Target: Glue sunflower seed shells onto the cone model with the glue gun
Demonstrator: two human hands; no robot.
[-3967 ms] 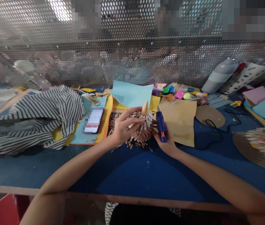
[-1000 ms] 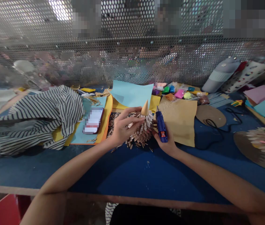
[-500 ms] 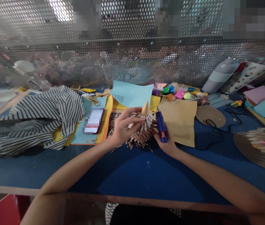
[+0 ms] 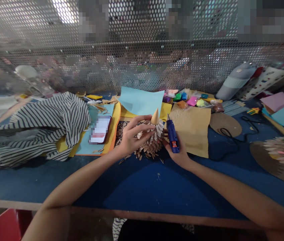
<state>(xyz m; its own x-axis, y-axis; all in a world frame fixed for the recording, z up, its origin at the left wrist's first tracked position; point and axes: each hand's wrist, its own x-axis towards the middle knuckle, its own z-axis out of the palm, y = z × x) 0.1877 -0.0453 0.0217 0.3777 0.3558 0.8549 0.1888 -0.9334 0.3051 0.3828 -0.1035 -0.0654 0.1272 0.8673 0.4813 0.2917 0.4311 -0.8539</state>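
A paper cone [image 4: 155, 117] stands near the middle of the table, its tip bare and tan. Below the tip, overlapping rows of pale seed husks [image 4: 152, 144] cover it. My left hand [image 4: 136, 135] reaches across the cone's left side, fingers bent and closed against it just under the tip. To the right of the cone, my right hand [image 4: 178, 157] grips a dark blue glue gun [image 4: 173, 135], nozzle pointing up and away. Some right-hand fingers are near the husks; whether they touch is hidden. Loose husks [image 4: 119, 132] lie behind and around the cone.
Left are a phone [image 4: 100, 130] on coloured paper and a striped cloth [image 4: 43, 117]. Behind stands blue paper [image 4: 142, 100], with clay packets [image 4: 193, 100] beside it. Right lie tan paper [image 4: 197, 130], a black cord [image 4: 232, 144], a cardboard disc [image 4: 225, 124] and a bottle [image 4: 237, 80].
Almost nothing differs. Both hands, the cone and the glue gun stay in nearly the same place, with only a very slight shift of the view.
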